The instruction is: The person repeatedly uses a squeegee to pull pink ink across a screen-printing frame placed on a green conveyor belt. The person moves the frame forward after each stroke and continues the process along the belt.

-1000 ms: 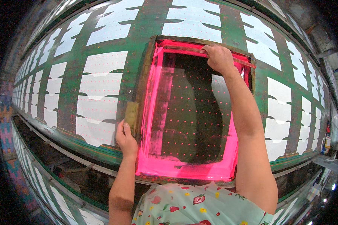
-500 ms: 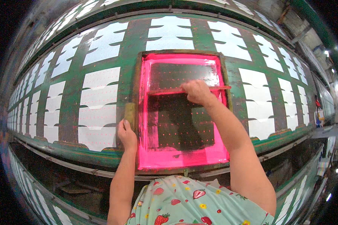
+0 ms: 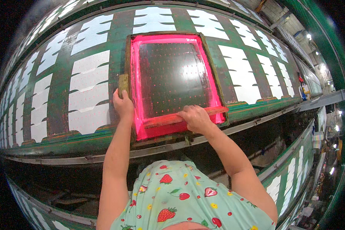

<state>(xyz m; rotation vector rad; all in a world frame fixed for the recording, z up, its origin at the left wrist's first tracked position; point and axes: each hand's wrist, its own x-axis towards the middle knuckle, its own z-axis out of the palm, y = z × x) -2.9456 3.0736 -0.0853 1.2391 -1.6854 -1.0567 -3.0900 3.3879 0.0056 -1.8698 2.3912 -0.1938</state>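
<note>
A screen-printing frame [image 3: 214, 78] lies on the long green table, its dark mesh [image 3: 168, 76] edged in bright pink ink and dotted with small pink marks. My right hand [image 3: 196, 119] is closed over a long pink-stained squeegee [image 3: 165, 119], which spans the width of the screen near its close end. Pink ink [image 3: 157, 132] lies between the squeegee and the close edge. At the frame's left side, my left hand [image 3: 123, 102] grips a yellowish wooden handle [image 3: 123, 85] fixed beside the frame.
White cut sheets [image 3: 89, 92] with pink dots lie in rows left of the frame, and more white sheets [image 3: 239, 73] lie to its right. A metal rail [image 3: 257, 119] runs along the table's near edge. Another table with sheets [image 3: 291, 180] stands at lower right.
My right hand has drawn the squeegee from the upper part of the screen toward me, to its close end. My left hand stays on the handle. The view has shifted and tilted.
</note>
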